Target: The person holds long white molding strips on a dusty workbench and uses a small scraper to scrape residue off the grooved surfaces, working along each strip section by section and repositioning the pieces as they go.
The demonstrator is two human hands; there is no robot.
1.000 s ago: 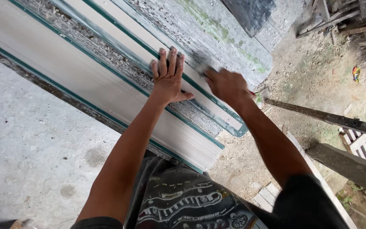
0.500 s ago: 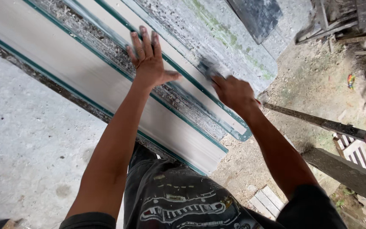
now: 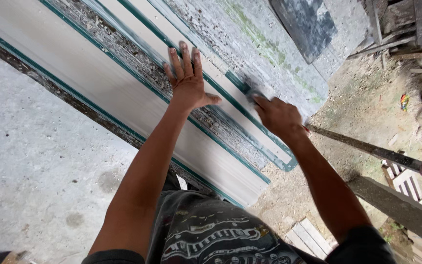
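Two long pale boards with teal-painted edges run diagonally from upper left to lower right of the frame, lying on a rough, speckled surface.

Left hand (image 3: 187,80): flat, fingers spread and open, palm pressing on the upper board (image 3: 221,93), holding nothing. It acts as a brace.

Right hand (image 3: 279,116): fingers curled down over a small dark pad (image 3: 251,93), perhaps sandpaper or a cloth; too blurred to tell which. The grip is closed on it, bearing on the teal edge strip right of centre.

Wider lower board (image 3: 123,98) lies just beside the upper one, untouched, with a gritty strip between them.

Risks, as judged from here:
- The boards' lower ends reach out toward the dirt ground (image 3: 367,107) at right. Hard pressure near that end could tip or shift a board.
- If the bracing hand lifts, the upper board may slide along its length under the rubbing hand.
- Grit and debris lying between the boards could get dragged onto the painted edge and scratch it.
- Fingertips run close to the board's edge; a slip off it could scrape them or catch a splinter.
- Leaning far forward over the work puts balance at some risk.
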